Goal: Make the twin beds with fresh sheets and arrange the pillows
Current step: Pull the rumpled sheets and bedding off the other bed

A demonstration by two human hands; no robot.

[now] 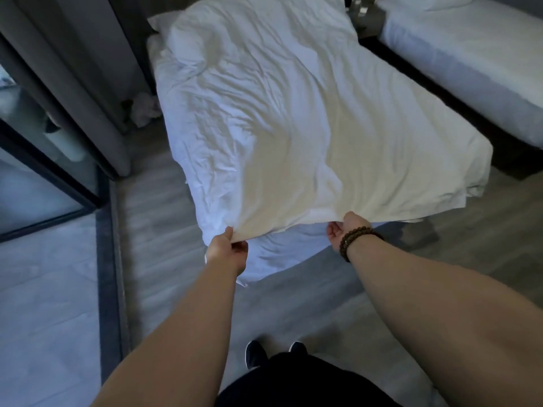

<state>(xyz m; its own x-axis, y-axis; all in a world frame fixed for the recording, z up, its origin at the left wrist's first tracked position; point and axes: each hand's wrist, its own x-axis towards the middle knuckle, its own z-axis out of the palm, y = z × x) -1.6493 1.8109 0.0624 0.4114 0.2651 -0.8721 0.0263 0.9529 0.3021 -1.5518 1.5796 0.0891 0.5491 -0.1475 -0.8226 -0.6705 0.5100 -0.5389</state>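
Left grip (227,251): clenched on the near edge of the white sheet (293,118), thumb on top and fingers curled beneath. Right grip (345,230): grasping the same edge further along, fingers tucked under the fabric (a beaded bracelet (357,239) sits on this wrist). Both grips hold the edge raised clear of the foot of the near bed (279,254).

Position of the sheet: it lies lengthwise over the near bed, from the grips up to the head end. It is heavily creased, bunched at the upper left, and hangs lower on the right side than on the left.

Status, judged from the present layout:

1. Near bed: the sheet is spread but not smoothed, squared or tucked. A pillow (160,22) shows partly from under the sheet at the head end; it is not yet arranged.
2. Second bed (470,54): covered in white and flat, with a pillow-like shape (426,2) at its head. Whether it is finished cannot be told, as most of it lies outside the view.
3. A crumpled cloth (144,108) lies on the floor (164,230) beside the near bed, probably removed linen.

Remaining work: level the sheet, flatten the creases, tuck the edges, place the pillows.
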